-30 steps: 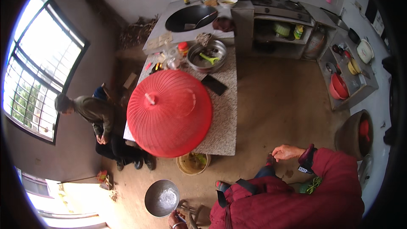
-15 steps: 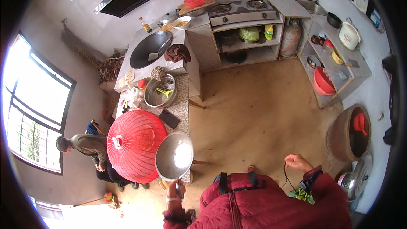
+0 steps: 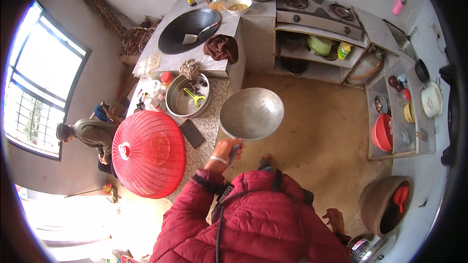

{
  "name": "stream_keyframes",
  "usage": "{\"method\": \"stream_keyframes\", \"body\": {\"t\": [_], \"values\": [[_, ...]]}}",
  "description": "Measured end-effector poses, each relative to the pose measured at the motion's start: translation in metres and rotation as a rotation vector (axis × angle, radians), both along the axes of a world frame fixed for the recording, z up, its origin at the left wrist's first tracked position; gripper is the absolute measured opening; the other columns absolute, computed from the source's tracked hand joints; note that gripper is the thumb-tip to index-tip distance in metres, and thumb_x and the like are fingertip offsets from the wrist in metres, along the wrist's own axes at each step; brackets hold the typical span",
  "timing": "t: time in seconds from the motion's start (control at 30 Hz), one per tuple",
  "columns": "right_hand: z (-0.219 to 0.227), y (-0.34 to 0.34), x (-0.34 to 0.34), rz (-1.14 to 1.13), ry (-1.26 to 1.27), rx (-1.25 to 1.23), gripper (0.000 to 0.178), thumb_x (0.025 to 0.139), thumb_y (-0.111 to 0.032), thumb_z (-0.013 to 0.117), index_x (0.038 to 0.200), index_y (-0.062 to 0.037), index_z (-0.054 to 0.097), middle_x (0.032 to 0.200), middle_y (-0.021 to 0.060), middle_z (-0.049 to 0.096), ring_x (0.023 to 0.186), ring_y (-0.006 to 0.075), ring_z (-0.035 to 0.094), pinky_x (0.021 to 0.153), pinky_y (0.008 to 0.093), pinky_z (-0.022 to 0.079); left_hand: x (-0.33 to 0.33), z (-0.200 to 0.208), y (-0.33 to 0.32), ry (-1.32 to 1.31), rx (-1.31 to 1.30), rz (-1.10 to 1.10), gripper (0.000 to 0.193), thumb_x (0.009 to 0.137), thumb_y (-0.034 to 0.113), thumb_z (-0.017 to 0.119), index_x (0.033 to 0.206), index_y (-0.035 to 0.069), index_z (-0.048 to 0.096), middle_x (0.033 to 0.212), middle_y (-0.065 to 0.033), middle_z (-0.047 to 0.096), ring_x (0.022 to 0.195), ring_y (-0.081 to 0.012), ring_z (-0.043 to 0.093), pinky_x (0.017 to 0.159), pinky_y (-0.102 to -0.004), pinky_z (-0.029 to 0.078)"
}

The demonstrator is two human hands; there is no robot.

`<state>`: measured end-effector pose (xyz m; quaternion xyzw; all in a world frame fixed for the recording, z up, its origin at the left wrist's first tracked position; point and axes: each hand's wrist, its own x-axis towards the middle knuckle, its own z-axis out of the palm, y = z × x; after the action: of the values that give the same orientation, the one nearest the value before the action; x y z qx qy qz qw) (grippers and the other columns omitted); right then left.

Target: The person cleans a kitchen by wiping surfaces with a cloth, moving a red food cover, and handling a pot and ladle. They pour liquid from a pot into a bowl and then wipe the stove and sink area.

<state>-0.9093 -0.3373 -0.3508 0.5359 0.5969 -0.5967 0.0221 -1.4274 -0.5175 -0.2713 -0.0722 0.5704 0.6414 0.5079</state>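
Note:
My left hand (image 3: 227, 156) is closed around the handle of a large, round silver metal water ladle (image 3: 252, 114). Its bowl faces up and holds nothing that I can see. The ladle is over the floor, just right of the speckled table (image 3: 208, 123). My right hand (image 3: 335, 221) hangs low on the right beside my red jacket, in shadow, its fingers loosely bent and apart. I make out nothing in it. Nearest to it are a big brown clay vat (image 3: 369, 204) with a red dipper (image 3: 400, 197) inside and a metal lid (image 3: 382, 248).
A red mesh food cover (image 3: 151, 153), a dark phone (image 3: 192, 134) and a metal basin (image 3: 187, 109) occupy the table. Beyond are a wok (image 3: 183, 34), a white bowl (image 3: 238, 6) and a gas stove (image 3: 317, 17). A person (image 3: 92, 134) sits by the window. Shelves (image 3: 399, 117) line the right wall.
The ladle has risen and moved right, away from the food cover, in my left hand. My right hand has dropped lower; the thin dark cord by it no longer shows. The view has turned.

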Motion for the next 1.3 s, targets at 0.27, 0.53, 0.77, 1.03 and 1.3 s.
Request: {"method": "stream_keyframes", "body": {"t": [0.27,0.53,0.77,1.03,1.3], "values": [[-0.015,0.081,-0.063,0.192,0.101,0.197,0.027,0.085,-0.018,0.052,0.101,0.0036,0.059,0.076,0.0112,0.066,0.069,0.0184,0.067,0.046,0.027,0.048,-0.103,0.017,0.11,0.018,0.005,-0.001,0.017,0.086,0.016,0.06,0.093,0.0,0.06,0.076,-0.0069,0.059,0.056,-0.0131,0.051,0.047,-0.0266,0.041],[-0.045,0.262,-0.148,0.088,-0.141,-0.191,0.028,0.081,-0.02,0.055,0.095,0.0044,0.061,0.086,0.01,0.066,0.068,0.0189,0.068,0.046,0.0289,0.048,-0.159,0.025,0.163,0.115,0.021,0.203,0.013,0.088,0.016,0.056,0.088,0.003,0.055,0.076,-0.006,0.057,0.057,-0.0113,0.049,0.048,-0.0249,0.038],[-0.037,0.474,-0.328,0.444,-0.033,0.048,0.02,0.088,-0.021,0.055,0.097,-0.003,0.059,0.073,0.0065,0.064,0.065,0.0131,0.06,0.044,0.0249,0.042,-0.176,0.045,0.171,0.123,0.02,0.616,0.011,0.088,0.014,0.057,0.091,0.004,0.054,0.076,-0.0071,0.057,0.055,-0.0124,0.049,0.045,-0.0253,0.037],[0.036,0.536,-0.641,0.808,0.381,0.112,0.025,0.092,-0.026,0.056,0.103,-0.004,0.058,0.081,0.0047,0.065,0.07,0.0085,0.058,0.049,0.0212,0.041,-0.2,0.044,0.152,0.145,-0.052,0.932,0.012,0.084,0.013,0.06,0.089,0.004,0.054,0.073,-0.0096,0.058,0.051,-0.0139,0.05,0.042,-0.0256,0.037],[0.063,0.452,-0.852,1.055,0.457,-0.032,0.034,0.089,-0.023,0.058,0.113,-0.0003,0.054,0.089,0.0039,0.066,0.069,0.0066,0.054,0.055,0.0222,0.043,-0.325,0.018,0.144,0.202,-0.012,1.012,0.014,0.086,0.015,0.06,0.091,0.003,0.055,0.074,-0.008,0.059,0.052,-0.0131,0.051,0.042,-0.0251,0.039]]}}
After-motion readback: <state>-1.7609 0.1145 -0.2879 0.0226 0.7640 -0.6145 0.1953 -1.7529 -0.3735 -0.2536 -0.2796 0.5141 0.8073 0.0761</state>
